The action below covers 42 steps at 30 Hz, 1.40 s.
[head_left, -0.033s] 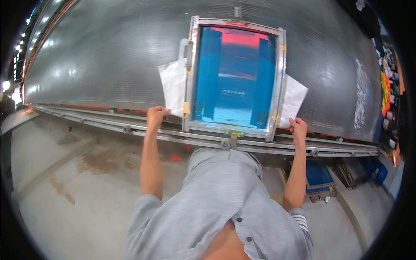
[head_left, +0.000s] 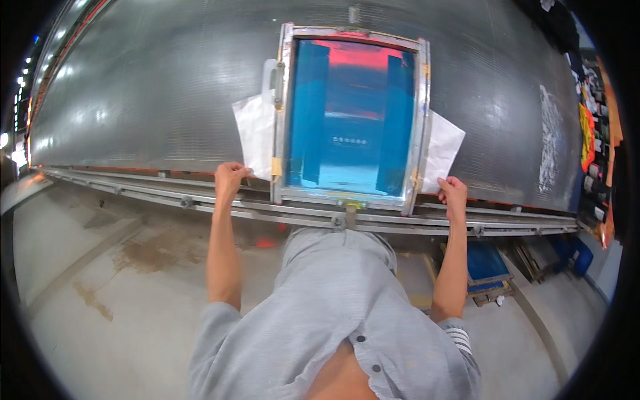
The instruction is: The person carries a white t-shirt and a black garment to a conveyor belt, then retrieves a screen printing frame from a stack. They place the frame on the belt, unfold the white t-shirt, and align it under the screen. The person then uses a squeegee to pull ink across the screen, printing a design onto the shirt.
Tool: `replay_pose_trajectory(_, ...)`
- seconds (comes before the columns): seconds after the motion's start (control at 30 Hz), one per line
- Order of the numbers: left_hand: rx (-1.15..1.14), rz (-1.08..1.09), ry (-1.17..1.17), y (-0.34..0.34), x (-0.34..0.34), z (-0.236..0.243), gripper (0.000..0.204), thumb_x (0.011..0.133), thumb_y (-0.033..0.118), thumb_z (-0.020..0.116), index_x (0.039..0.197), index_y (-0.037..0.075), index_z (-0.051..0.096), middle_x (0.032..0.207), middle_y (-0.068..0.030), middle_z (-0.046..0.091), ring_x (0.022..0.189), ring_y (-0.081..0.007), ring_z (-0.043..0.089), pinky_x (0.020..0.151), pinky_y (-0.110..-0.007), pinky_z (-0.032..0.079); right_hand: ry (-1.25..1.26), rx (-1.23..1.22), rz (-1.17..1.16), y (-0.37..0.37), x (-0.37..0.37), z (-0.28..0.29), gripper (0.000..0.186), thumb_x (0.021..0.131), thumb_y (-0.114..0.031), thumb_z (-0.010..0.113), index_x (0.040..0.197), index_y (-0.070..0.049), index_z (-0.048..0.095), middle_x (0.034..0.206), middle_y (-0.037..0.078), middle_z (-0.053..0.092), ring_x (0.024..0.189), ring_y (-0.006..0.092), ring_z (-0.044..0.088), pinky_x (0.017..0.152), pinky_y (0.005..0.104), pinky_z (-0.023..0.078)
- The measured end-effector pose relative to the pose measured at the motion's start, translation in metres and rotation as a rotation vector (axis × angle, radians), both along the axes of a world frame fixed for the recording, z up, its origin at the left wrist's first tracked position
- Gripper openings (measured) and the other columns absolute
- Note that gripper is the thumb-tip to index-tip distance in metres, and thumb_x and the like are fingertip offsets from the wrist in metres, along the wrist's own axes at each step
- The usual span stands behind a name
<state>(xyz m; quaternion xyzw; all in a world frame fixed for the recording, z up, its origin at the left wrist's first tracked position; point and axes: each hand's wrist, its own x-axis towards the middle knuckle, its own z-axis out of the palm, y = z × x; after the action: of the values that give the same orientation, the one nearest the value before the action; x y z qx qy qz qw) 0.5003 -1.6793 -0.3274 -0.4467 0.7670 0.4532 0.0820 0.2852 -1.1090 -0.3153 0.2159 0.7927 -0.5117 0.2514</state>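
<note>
"What do you see low on your right?"
"I see a blue-faced frame [head_left: 487, 261] stacked over another, a small white scrap [head_left: 500, 301] near its lower edge, and a rounded blue object [head_left: 583, 262] farther right."
"And the floor [head_left: 133, 353]?"
"It's pale; on my left I see a brown stain [head_left: 150, 255] and a small red thing [head_left: 265, 243]."
"Farther off?"
"Bright lights [head_left: 19, 158] far left, a yellow-and-red item [head_left: 587, 140] far right."

Left forearm [head_left: 223, 260] and right forearm [head_left: 453, 267], both bare, reach forward side by side, well apart, with left grip [head_left: 231, 177] and right grip [head_left: 453, 192] turned inward, each in a thumb-and-finger pinch, other fingers loosely curled.
</note>
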Motion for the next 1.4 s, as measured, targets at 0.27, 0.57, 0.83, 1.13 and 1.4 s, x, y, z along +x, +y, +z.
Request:
replay_pose_trajectory(0.27, -0.092, 0.075, 0.007, 0.024, -0.031, 0.005, 0.037, 0.07, 0.005, 0.081, 0.099, -0.008, 0.061, 0.083, -0.0124, 0.07, 0.071, -0.0153, 0.063, 0.066, -0.031, 0.049, -0.056, -0.034, 0.086, -0.001, -0.004, 0.0, 0.014, 0.083, -0.009, 0.074, 0.089, -0.003, 0.062, 0.067, -0.003, 0.057, 0.047, 0.0033, 0.041, 0.042, 0.0211, 0.028)
replay_pose_trajectory(0.57, 0.184, 0.12, -0.012, 0.008, -0.04, 0.014, 0.033, 0.072, -0.003, 0.078, 0.098, -0.009, 0.06, 0.086, -0.0131, 0.07, 0.075, -0.0163, 0.063, 0.072, -0.028, 0.049, -0.134, -0.031, 0.133, -0.003, -0.014, 0.005, 0.014, 0.082, -0.003, 0.071, 0.093, -0.001, 0.062, 0.068, -0.003, 0.054, 0.05, 0.002, 0.036, 0.044, 0.0221, 0.024)
replay_pose_trajectory(0.83, 0.223, 0.093, -0.054, -0.001, -0.035, 0.01, 0.035, 0.073, -0.008, 0.075, 0.104, -0.01, 0.059, 0.089, -0.0137, 0.07, 0.078, -0.0157, 0.065, 0.073, -0.027, 0.051, -0.155, -0.033, 0.121, 0.007, -0.011, 0.003, 0.012, 0.083, -0.002, 0.07, 0.088, -0.003, 0.06, 0.066, -0.005, 0.052, 0.05, 0.0016, 0.035, 0.044, 0.0216, 0.024)
replay_pose_trajectory(1.13, 0.212, 0.063, -0.061, 0.003, -0.033, 0.014, 0.032, 0.073, -0.008, 0.075, 0.1, -0.009, 0.059, 0.087, -0.0133, 0.07, 0.077, -0.0145, 0.064, 0.072, -0.026, 0.05, -0.163, -0.031, 0.173, 0.006, -0.011, 0.009, 0.013, 0.083, -0.004, 0.072, 0.09, -0.004, 0.061, 0.07, -0.005, 0.055, 0.053, 0.0027, 0.038, 0.048, 0.0209, 0.029)
replay_pose_trajectory(1.4, 0.225, 0.015, -0.057, 0.003, -0.037, 0.018, 0.032, 0.075, -0.003, 0.075, 0.101, -0.008, 0.059, 0.088, -0.0133, 0.07, 0.08, -0.0153, 0.065, 0.075, -0.026, 0.049, -0.203, -0.095, 0.153, 0.015, -0.012, 0.01, 0.019, 0.083, -0.011, 0.073, 0.098, -0.004, 0.063, 0.075, -0.001, 0.063, 0.052, 0.0062, 0.046, 0.051, 0.0207, 0.034)
